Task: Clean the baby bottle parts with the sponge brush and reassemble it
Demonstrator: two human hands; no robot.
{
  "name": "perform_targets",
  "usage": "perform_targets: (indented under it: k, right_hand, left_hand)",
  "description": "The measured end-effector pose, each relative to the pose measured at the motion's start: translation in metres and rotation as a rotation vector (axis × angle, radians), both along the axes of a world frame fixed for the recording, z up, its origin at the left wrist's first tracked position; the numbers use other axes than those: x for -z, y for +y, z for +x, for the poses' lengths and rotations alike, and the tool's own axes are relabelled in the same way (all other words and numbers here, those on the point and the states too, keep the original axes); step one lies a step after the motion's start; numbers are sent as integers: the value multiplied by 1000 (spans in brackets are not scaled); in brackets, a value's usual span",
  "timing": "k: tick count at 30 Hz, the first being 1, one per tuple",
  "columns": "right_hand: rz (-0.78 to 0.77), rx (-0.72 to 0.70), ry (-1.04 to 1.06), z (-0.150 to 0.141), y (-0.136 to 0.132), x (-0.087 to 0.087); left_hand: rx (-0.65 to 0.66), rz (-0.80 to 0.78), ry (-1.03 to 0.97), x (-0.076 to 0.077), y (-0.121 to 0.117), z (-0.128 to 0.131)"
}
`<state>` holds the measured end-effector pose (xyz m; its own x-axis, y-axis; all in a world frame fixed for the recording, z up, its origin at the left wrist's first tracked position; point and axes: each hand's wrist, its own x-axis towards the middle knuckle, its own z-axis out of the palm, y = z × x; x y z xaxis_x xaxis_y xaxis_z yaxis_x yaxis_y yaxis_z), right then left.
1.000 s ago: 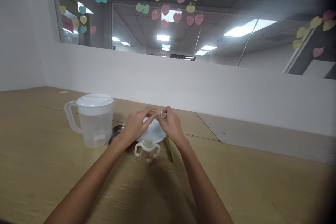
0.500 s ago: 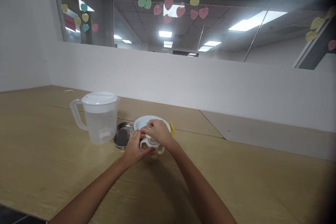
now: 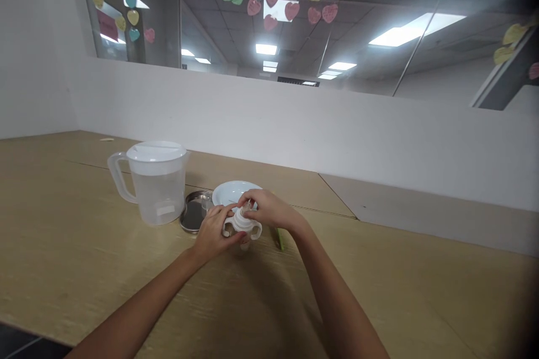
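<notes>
A baby bottle with two white side handles stands upright near the middle of the table. My left hand is wrapped round its left side, with the thumb across the front. On top sits a white collar with a clear teat. My right hand pinches around the teat and collar from the right, and its fingers partly hide them. Just behind the hands is a pale plate. A round metal tray lies to the left of my left hand, with a small clear piece at its right side.
A lidded, translucent pitcher stands on the left of the wooden table. A thin green object lies right of the bottle, partly behind my right wrist. A white wall rises behind.
The white collar now covers the bottle's mouth, where a clear rim showed before. My right hand has shifted right, and more of the teat and the green object shows.
</notes>
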<state>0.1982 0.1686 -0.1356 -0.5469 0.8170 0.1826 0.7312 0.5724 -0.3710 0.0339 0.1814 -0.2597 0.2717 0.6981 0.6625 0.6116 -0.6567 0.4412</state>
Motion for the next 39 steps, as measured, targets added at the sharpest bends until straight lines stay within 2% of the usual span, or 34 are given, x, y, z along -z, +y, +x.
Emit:
perform_targets:
  k: [4,12,19,22,26,31,39]
  right_hand:
    - [53,-7,-56,-4,-2,3]
    - [141,171,-162,-15,-15,-3]
    - [221,422,-340,-31,1,12]
    - [196,483,-385,-33,2,11]
    - [188,423,-339,-25,-9,1]
    - [180,224,-255,-16,-19,-7]
    - [270,428,-380,-36,-5,11]
  left_hand:
    - [4,20,14,0,0,0]
    - [9,45,22,-1,0,1]
    - [-22,118,14,6,5,2]
    - [-13,126,20,8,6,2]
    - [0,92,23,8,6,0]
    - [40,70,24,6,5,0]
    - [8,23,-23,8,4,1]
